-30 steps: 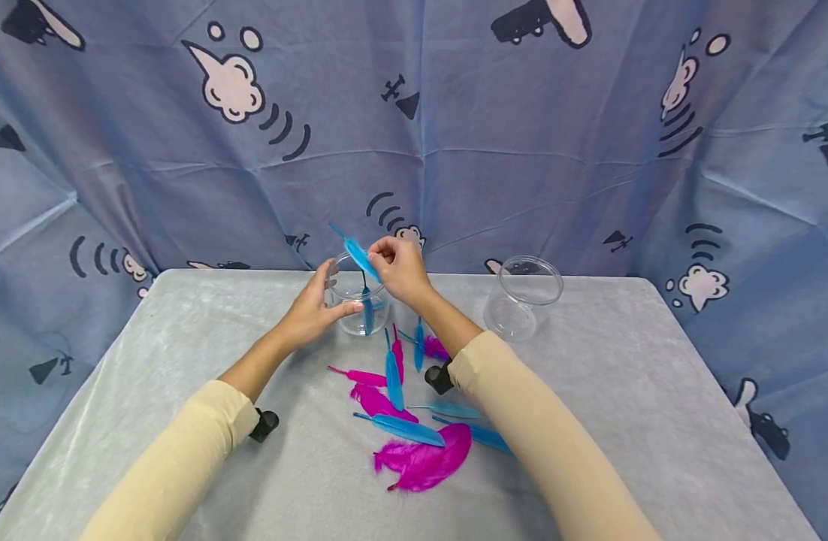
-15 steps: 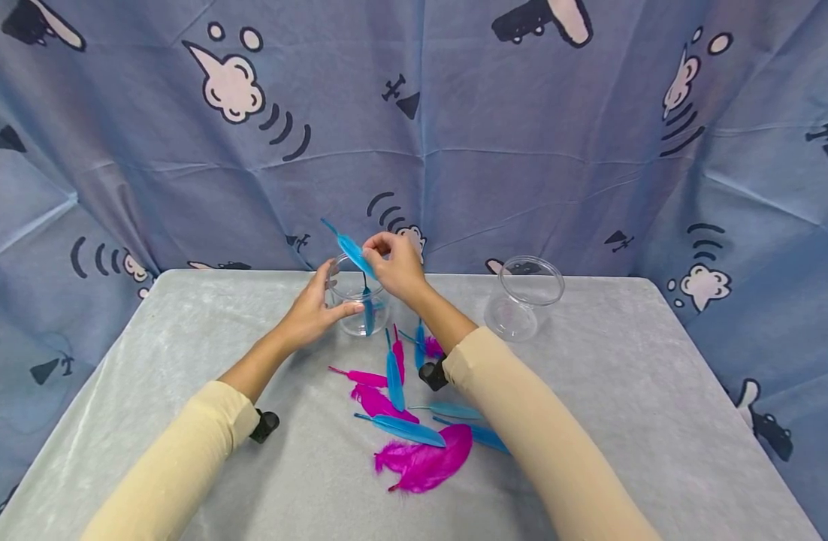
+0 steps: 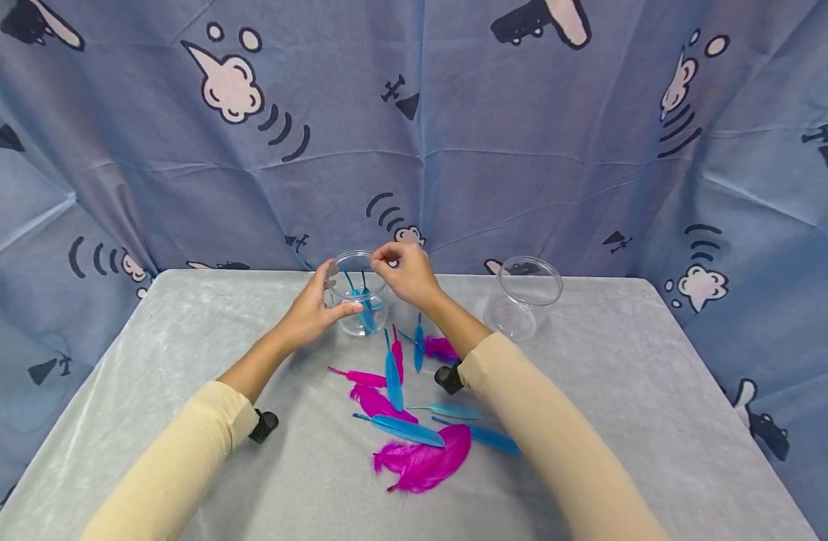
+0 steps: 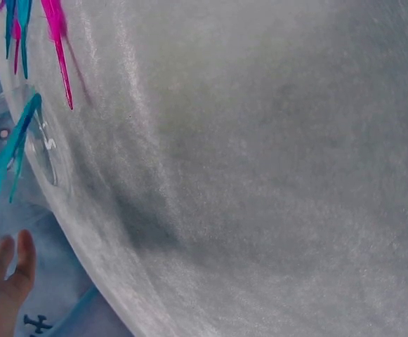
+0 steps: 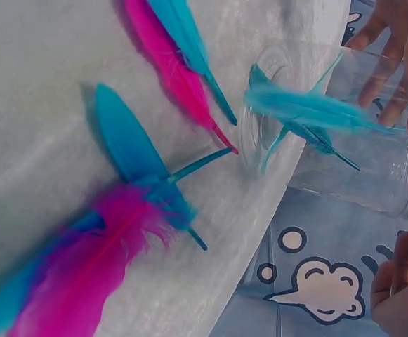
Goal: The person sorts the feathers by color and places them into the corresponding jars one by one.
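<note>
My left hand (image 3: pixel 310 312) grips a clear plastic jar (image 3: pixel 348 324) near the table's back edge, fingers round its far left side and thumb across the front. Blue feathers (image 3: pixel 367 309) stand inside with their quills upward; the right wrist view shows the blue feathers (image 5: pixel 305 110) crossing one another in the jar (image 5: pixel 316 186). At the jar's right rim is my right hand (image 3: pixel 409 274), fingers loosely bent, no feather visible in them. Nearer to me lie loose blue feathers (image 3: pixel 403 429) and pink feathers (image 3: pixel 430 462), some overlapping.
A second clear jar (image 3: pixel 512 319) stands at the back right, with nothing seen in it. Behind the grey-covered table (image 3: pixel 624 391) hangs a blue patterned curtain (image 3: pixel 454 135). A blue feather lying over a pink one (image 3: pixel 441 347) is partly hidden by my right forearm.
The blue feather that my right hand pinched above the jar is now inside it, beside the earlier one. My right hand has shifted slightly right; my left hand has stayed on the jar.
</note>
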Available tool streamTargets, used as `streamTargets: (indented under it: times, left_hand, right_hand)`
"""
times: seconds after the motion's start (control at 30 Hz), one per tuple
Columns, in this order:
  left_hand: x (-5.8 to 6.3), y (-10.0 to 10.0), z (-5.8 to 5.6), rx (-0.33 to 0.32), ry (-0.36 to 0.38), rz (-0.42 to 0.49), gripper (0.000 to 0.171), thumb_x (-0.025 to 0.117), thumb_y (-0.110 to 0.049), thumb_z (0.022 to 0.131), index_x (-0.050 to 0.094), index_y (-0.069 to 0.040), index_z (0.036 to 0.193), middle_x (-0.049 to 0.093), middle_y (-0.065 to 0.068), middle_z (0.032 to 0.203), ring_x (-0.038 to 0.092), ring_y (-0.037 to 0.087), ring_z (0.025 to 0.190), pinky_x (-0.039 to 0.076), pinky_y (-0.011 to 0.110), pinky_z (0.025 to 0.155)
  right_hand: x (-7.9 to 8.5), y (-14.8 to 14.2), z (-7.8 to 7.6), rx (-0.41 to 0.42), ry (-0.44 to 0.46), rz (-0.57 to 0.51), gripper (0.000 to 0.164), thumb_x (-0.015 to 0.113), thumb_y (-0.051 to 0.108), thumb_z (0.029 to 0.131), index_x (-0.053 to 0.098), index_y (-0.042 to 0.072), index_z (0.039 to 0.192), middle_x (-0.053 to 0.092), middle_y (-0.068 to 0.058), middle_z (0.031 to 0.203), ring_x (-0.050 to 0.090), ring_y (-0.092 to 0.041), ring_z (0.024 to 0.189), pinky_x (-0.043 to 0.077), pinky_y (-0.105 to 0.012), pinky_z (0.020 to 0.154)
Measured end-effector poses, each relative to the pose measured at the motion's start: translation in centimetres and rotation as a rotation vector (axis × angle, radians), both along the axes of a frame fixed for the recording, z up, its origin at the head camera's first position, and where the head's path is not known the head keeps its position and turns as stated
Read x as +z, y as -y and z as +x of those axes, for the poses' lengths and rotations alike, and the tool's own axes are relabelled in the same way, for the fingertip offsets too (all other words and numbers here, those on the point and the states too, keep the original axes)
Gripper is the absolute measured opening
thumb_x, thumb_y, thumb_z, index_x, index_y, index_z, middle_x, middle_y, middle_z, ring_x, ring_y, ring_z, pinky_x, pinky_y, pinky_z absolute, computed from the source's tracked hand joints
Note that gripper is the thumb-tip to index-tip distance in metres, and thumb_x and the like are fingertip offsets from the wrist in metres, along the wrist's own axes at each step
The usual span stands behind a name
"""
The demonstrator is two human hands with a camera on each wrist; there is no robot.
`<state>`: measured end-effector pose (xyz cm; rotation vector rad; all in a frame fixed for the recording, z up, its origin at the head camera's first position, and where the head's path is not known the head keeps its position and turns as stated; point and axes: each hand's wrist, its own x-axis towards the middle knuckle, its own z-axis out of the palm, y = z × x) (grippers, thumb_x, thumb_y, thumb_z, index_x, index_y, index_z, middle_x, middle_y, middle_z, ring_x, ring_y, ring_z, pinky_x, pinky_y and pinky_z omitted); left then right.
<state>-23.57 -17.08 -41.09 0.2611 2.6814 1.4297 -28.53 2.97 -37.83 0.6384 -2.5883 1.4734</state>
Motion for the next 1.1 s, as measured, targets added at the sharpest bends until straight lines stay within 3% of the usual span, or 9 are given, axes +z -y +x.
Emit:
streamTargets:
  times: [0.27, 0.6, 0.9, 1.1]
  left_hand:
    - [-0.1, 0.0, 0.0, 0.010, -0.004, -0.003, 0.101, 0.075, -0.035, 0.090, 0.008, -0.005, 0.158, 0.024, 0.024, 0.159, 0.031, 0.043, 0.142, 0.029, 0.057, 0.114]
    - [0.0, 0.0, 0.1, 0.023, -0.002, -0.006, 0.101, 0.076, -0.037, 0.089, 0.009, -0.008, 0.159, 0.026, 0.023, 0.159, 0.032, 0.042, 0.143, 0.029, 0.057, 0.114]
    - [-0.1, 0.0, 0.1, 0.015, -0.008, 0.000, 0.101, 0.076, -0.036, 0.089, 0.010, -0.007, 0.159, 0.026, 0.023, 0.159, 0.032, 0.042, 0.142, 0.030, 0.058, 0.113]
    - [0.1, 0.0, 0.2, 0.011, 0.000, 0.002, 0.101, 0.075, -0.039, 0.089, 0.009, -0.009, 0.159, 0.024, 0.021, 0.160, 0.030, 0.041, 0.143, 0.029, 0.057, 0.114]
  right_hand:
    - [0.2, -1.6, 0.6, 0.076, 0.021, -0.057, 0.007, 0.067, 0.004, 0.092, 0.071, -0.001, 0.095, 0.068, -0.010, 0.086, 0.060, -0.021, 0.082, 0.049, -0.028, 0.070]
    - [0.8, -5.9, 3.1, 0.213, 0.166, -0.031, 0.012, 0.067, 0.006, 0.092, 0.068, -0.001, 0.101, 0.067, -0.011, 0.088, 0.060, -0.024, 0.075, 0.049, -0.025, 0.065]
    - [-0.9, -10.0, 6.0, 0.346, 0.256, 0.096, 0.015, 0.073, 0.008, 0.088, 0.070, 0.000, 0.101, 0.069, -0.005, 0.090, 0.061, -0.023, 0.076, 0.053, -0.029, 0.071]
    - [-2.2, -11.8, 7.6, 0.401, 0.269, 0.152, 0.020, 0.076, 0.007, 0.087, 0.070, -0.003, 0.104, 0.069, -0.003, 0.088, 0.060, -0.023, 0.076, 0.051, -0.026, 0.067]
